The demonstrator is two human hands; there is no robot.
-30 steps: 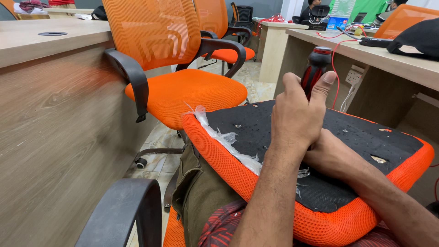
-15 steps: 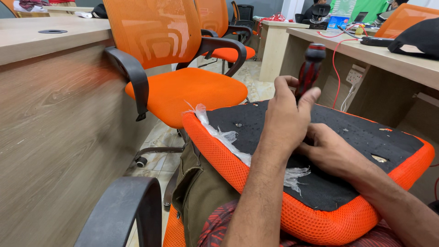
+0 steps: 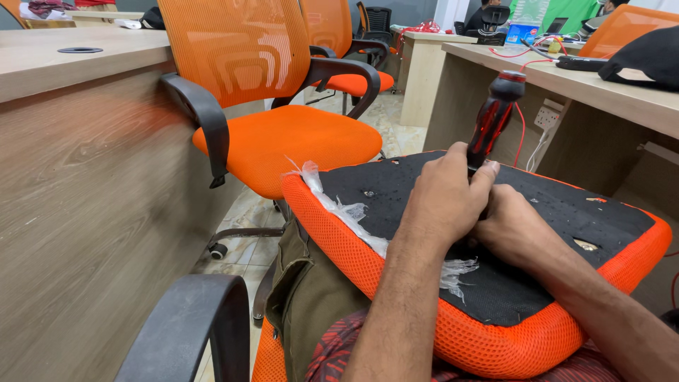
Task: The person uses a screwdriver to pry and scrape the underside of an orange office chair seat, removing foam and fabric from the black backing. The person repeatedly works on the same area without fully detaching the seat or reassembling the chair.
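An upturned chair seat (image 3: 396,187) lies across my lap, its black underside up and orange mesh (image 3: 488,339) wrapped around the edge. My left hand (image 3: 445,201) is closed around the lower part of a screwdriver with a red and black handle (image 3: 495,117), which stands nearly upright on the seat. My right hand (image 3: 520,230) sits just behind it at the tool's base, resting on the black panel with curled fingers. Its fingertips and the screwdriver's shaft are hidden. Torn clear plastic (image 3: 339,209) hangs along the seat's left edge.
An orange mesh office chair (image 3: 283,138) stands close in front, with another (image 3: 339,42) behind it. A wooden desk side (image 3: 85,212) runs along the left and a desk (image 3: 622,88) with red cables and a black bag on the right. A black armrest (image 3: 191,325) is at bottom left.
My left hand has slid down the screwdriver handle, so more of the handle shows above it. The tool has tilted slightly to the right. The right hand stays at its base.
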